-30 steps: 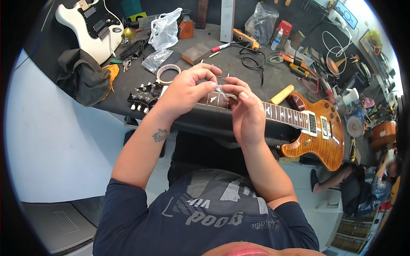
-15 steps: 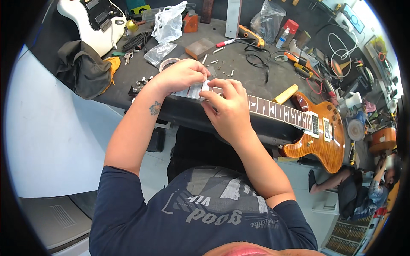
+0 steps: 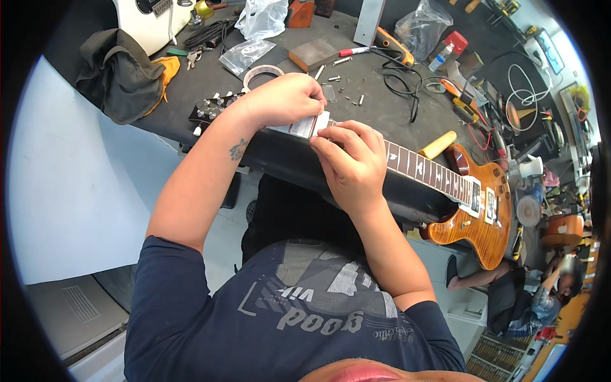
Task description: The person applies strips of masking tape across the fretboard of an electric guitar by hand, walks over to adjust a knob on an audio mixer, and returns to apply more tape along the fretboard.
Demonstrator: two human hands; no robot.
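An amber flame-top electric guitar (image 3: 474, 242) lies along the bench's front edge, its dark fretboard (image 3: 420, 169) toward me and its black headstock (image 3: 207, 109) at the left. A pale silvery strip (image 3: 304, 128) lies across frets near the headstock. My left hand (image 3: 283, 99) is over the strip's far edge, fingers curled and pinched at it. My right hand (image 3: 353, 159) bends over the near edge, thumb and fingertips pressed together on the strip. My fingers hide part of it.
A tape roll (image 3: 262, 69), wooden block (image 3: 312, 54), small metal pieces (image 3: 361, 100) and yellow-handled tool (image 3: 437, 145) lie beyond the neck. A white guitar (image 3: 143, 28) and dark cloth (image 3: 118, 83) sit back left. A seated person (image 3: 534, 305) is at right.
My hands moved from being raised together at the neck down onto the pale strip, left hand to the far edge, right turned over to the near edge. The view shifted slightly.
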